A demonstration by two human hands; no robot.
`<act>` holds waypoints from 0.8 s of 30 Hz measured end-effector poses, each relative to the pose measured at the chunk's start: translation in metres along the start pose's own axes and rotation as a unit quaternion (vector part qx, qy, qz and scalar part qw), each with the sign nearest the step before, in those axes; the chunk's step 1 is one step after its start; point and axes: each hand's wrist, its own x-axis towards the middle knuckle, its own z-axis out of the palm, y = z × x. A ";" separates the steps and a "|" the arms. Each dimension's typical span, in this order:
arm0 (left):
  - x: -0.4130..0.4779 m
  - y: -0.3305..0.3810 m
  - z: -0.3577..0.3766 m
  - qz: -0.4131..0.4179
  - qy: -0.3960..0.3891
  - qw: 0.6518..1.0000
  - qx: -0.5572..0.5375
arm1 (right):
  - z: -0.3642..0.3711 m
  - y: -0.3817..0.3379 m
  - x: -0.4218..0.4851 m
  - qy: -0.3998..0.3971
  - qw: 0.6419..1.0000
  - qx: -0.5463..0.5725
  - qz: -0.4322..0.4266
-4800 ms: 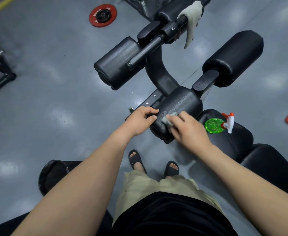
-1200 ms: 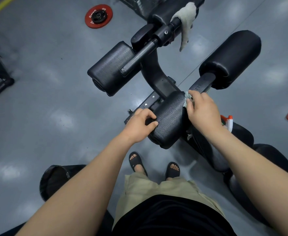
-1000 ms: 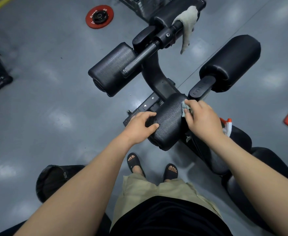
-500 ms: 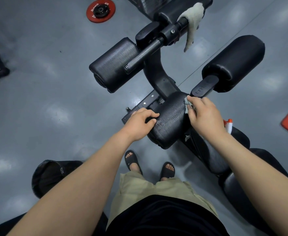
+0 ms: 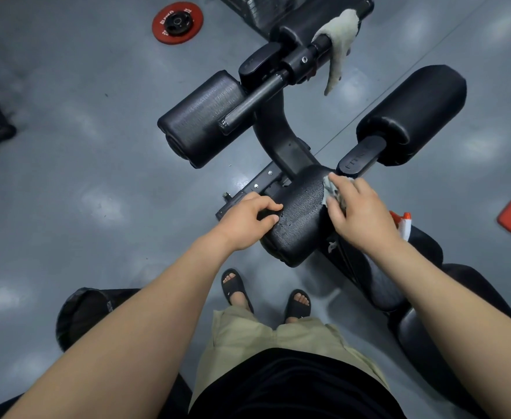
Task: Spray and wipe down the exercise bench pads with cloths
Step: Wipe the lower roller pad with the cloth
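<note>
the left hand grips the left end of the near roller pad, fingers curled over it. the right hand pinches a grey cloth against the pad's right end. a spray bottle shows just right of the pad; a white cloth hangs beyond it

The near black cylindrical pad has a rough, grainy skin, cracked near its left end. The far-left black cylindrical pad is matt and finely ribbed; the right black cylindrical pad is smooth, faintly shiny. The small grey cloth looks soft, the grey floor glossy.
</note>
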 end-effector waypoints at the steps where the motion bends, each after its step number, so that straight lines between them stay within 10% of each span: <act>1: 0.000 0.000 0.000 0.003 0.000 1.000 0.002 | 0.000 0.002 -0.003 0.000 1.000 -0.001 -0.009; 24: -0.007 0.005 0.004 0.008 0.006 1.000 0.011 | 0.000 0.002 0.018 -0.004 0.998 -0.051 -0.024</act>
